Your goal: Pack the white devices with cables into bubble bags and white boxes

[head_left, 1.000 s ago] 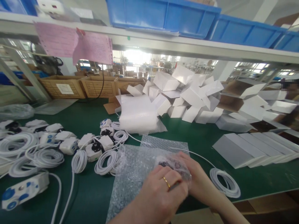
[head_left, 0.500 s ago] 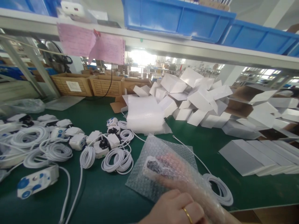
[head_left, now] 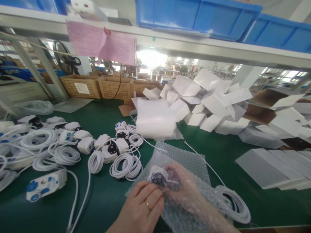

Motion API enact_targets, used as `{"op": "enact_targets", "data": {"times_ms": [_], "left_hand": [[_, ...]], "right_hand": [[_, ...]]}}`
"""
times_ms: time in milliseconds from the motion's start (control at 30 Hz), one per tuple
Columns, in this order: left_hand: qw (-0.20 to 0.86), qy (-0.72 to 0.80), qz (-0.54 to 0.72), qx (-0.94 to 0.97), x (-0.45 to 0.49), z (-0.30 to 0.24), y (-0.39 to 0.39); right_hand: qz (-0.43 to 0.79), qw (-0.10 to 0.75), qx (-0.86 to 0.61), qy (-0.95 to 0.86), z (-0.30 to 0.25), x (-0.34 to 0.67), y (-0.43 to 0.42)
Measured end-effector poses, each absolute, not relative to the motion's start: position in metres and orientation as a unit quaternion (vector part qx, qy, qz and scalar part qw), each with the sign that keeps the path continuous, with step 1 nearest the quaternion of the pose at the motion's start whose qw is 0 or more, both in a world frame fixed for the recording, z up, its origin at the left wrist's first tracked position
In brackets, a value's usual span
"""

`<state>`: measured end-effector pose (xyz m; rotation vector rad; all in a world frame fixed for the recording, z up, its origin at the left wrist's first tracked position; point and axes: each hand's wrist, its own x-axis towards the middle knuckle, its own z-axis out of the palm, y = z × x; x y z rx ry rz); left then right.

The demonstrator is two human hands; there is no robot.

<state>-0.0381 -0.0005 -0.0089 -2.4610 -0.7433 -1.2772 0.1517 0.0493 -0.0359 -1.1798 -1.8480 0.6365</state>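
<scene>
Far left of the fingers: a white socket unit (head_left: 46,185) with blue buttons.
Just beyond the left fingertips: cable coils (head_left: 123,165).
Left hand (head_left: 143,210): ringed, fingers pressed together and laid flat on the bubble wrap (head_left: 187,158), seemingly pinning it down.
At the fingertips: a white plug (head_left: 157,176), bundled in the wrap.
Right hand (head_left: 187,191): under the wrap, apparently cradling the plug; its grip cannot be told.
Right of the fingers: a loose cable coil (head_left: 234,204).
Writing: the print on the pink sheets (head_left: 102,43) overhead is illegible.

A single head-worn view looks forward and down across the green bench (head_left: 102,200), close above the near edge, with the shelf (head_left: 194,51) overhead far.
</scene>
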Motion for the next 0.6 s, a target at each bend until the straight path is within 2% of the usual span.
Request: {"op": "enact_targets", "data": {"times_ms": [167,367,500,600], "left_hand": [[0.055,-0.215,-0.42,-0.88,-0.041,-0.008,-0.011],[0.084,-0.276,-0.352,-0.89,-0.047,-0.011,-0.007],[0.037,-0.225,-0.396,-0.889,-0.043,-0.025,0.0],[-0.01,-0.237,-0.43,-0.871,-0.041,-0.029,0.003]], "right_hand": [[0.283,0.413,-0.464,-0.731,-0.032,0.146,0.045],[0.336,0.402,-0.458,-0.718,-0.041,0.151,0.045],[0.283,0.399,-0.506,-0.711,-0.043,0.147,0.045],[0.281,0.382,-0.486,-0.734,-0.031,0.156,0.049]]}}
